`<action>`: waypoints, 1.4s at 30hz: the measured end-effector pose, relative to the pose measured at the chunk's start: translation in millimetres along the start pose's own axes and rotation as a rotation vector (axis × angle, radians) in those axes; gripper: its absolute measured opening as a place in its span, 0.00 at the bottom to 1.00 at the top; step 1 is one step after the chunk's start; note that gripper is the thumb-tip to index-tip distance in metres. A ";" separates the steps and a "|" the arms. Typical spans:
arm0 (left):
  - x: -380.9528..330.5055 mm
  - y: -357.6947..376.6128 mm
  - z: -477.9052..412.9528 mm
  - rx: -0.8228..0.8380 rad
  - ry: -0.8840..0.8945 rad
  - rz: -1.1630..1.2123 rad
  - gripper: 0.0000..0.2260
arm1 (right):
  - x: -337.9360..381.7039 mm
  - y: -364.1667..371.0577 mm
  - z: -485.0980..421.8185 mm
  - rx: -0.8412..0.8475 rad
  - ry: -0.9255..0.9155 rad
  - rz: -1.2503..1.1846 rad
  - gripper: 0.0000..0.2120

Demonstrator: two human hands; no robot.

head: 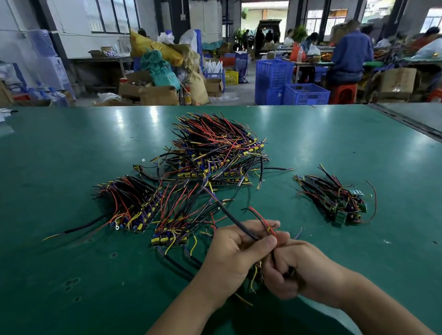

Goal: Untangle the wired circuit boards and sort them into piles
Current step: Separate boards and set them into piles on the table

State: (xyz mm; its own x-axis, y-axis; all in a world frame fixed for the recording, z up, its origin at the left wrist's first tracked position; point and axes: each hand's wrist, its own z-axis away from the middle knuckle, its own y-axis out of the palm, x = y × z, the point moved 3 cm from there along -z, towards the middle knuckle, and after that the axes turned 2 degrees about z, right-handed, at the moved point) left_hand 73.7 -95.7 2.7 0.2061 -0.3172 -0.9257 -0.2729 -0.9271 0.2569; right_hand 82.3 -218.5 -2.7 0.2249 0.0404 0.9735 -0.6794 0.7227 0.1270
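Your left hand (235, 256) and right hand (297, 266) meet over the near part of the table (62, 281), with a wire bundle (256, 273) between them.

Left hand: thumb and fingers are curled, pinching a black wire (229, 216) and a red wire (260, 218) near their ends.

Right hand: fingers are curled round the lower part of the bundle. The bundle's board is hidden between your hands.

The black wire runs from the left-hand pinch up and away, crossing the wires of the middle pile (174, 225).

Four piles lie on the table beyond your hands:
- left pile (133, 205), just beside the middle pile;
- middle pile;
- far pile (218, 151), the largest;
- right pile (339, 200), well apart from the others, with green boards (340, 217) showing.

Blue crates (287, 82) stand past the table's far edge.
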 end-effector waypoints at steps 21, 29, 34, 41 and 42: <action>-2.0 -27.0 -8.8 -0.447 0.052 0.116 0.06 | 5.7 -19.4 -0.8 -0.181 -0.130 -0.158 0.20; 2.2 -26.5 -9.7 -0.441 0.008 0.015 0.01 | 6.5 -24.7 -3.0 -0.345 -0.301 -0.024 0.14; 0.0 -29.2 -5.6 -0.270 0.139 -0.852 0.11 | 16.5 -45.3 2.2 -0.515 -0.366 -0.324 0.10; 10.4 -18.3 1.0 0.207 0.249 -1.223 0.15 | 14.9 -65.3 4.1 -0.588 -0.361 -0.543 0.10; 9.4 -19.0 1.2 0.165 0.252 -1.214 0.11 | 14.2 -65.4 3.4 -0.586 -0.342 -0.500 0.12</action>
State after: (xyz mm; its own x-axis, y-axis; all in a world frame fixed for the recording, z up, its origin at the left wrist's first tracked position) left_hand 79.6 -80.9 -11.2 0.5756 0.6783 -0.4568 0.1085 -0.6170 -0.7794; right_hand 127.6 -267.6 3.5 0.1148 -0.5224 0.8449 -0.0620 0.8451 0.5309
